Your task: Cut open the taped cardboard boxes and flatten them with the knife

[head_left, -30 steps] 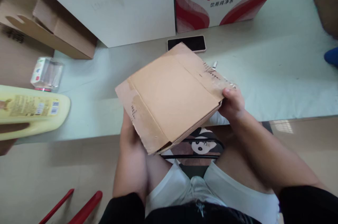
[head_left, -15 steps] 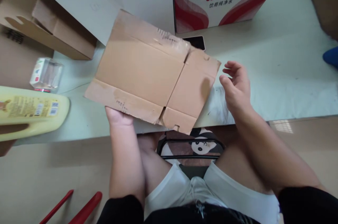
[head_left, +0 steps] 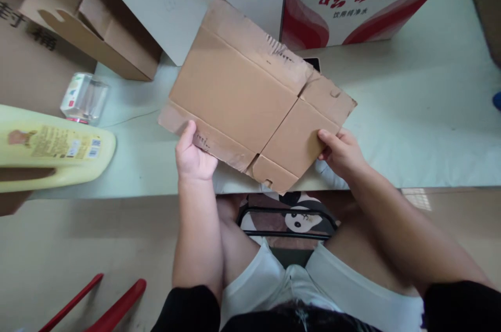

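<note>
Over the table [head_left: 410, 128], left hand [head_left: 192, 157] and right hand [head_left: 340, 152] grip a flattened carton [head_left: 250, 97]

Bright, even light, soft shadows, wide-angle stretch at edges.

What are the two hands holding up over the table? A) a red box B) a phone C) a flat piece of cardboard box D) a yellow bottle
C: the left hand grips the near left edge of the flattened cardboard box and the right hand grips its right edge, while the yellow bottle lies untouched on the table at the left.
</note>
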`<action>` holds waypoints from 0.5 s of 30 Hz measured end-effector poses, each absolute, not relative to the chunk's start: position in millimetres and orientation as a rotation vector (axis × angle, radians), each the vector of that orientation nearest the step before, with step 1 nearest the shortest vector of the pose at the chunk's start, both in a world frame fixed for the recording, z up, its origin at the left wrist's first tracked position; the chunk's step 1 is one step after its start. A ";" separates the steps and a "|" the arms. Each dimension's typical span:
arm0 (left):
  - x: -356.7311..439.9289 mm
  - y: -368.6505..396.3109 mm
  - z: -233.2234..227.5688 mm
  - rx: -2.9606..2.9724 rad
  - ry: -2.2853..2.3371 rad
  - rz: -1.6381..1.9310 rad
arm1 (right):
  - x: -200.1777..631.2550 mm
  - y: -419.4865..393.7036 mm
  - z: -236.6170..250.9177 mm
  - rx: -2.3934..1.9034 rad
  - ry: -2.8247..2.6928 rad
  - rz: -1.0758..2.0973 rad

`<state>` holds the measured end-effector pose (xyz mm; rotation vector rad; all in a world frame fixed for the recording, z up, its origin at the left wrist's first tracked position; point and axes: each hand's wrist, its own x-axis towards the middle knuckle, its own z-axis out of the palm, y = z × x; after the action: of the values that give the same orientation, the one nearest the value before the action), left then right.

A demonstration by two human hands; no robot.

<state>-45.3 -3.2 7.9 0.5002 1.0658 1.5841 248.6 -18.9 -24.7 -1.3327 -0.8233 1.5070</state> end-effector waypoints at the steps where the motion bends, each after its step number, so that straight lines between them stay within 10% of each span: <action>1: -47.7 -2.2 5.8 0.466 1.084 1.566 | 247.3 -21.5 -26.7 -1.345 -0.832 1.524; 9: -49.6 -1.4 6.2 0.368 1.051 1.524 | 228.2 -38.2 -14.8 -1.299 -0.824 1.603; 15: -49.7 -5.3 15.5 0.261 1.062 1.445 | 291.0 -68.2 16.8 -1.494 -0.522 0.891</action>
<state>-49.7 -5.3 15.5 0.2609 1.0622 1.4450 291.0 -68.2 16.8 -1.4937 -0.5223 0.8914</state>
